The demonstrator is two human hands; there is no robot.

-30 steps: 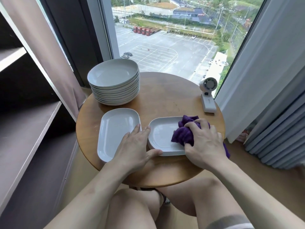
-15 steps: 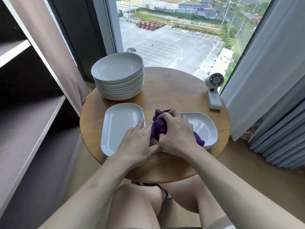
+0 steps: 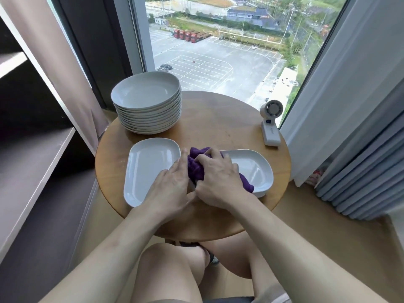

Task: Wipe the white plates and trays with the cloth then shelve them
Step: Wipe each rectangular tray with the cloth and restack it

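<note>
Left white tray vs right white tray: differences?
Left white oblong tray runs lengthwise away from the person; right white oblong tray lies crosswise. Left tray has no cloth; right tray carries the purple cloth, gripped by the right hand. Both lie flat on the round wooden table.

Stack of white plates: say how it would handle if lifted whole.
Stack of round white glazed plates: probably heavy, roughly ten deep. Rigid, likely breakable ceramic. Glossy rims look slippery, so upper plates might slide if tilted.

The right hand (image 3: pixel 218 178) grips the purple cloth (image 3: pixel 195 169) on the right tray (image 3: pixel 255 169). The left hand (image 3: pixel 170 184) lies flat beside it, overlapping the left tray (image 3: pixel 148 162). Stacked plates (image 3: pixel 148 110) and a fan (image 3: pixel 271 125) stand behind on the tabletop (image 3: pixel 218 127).
</note>
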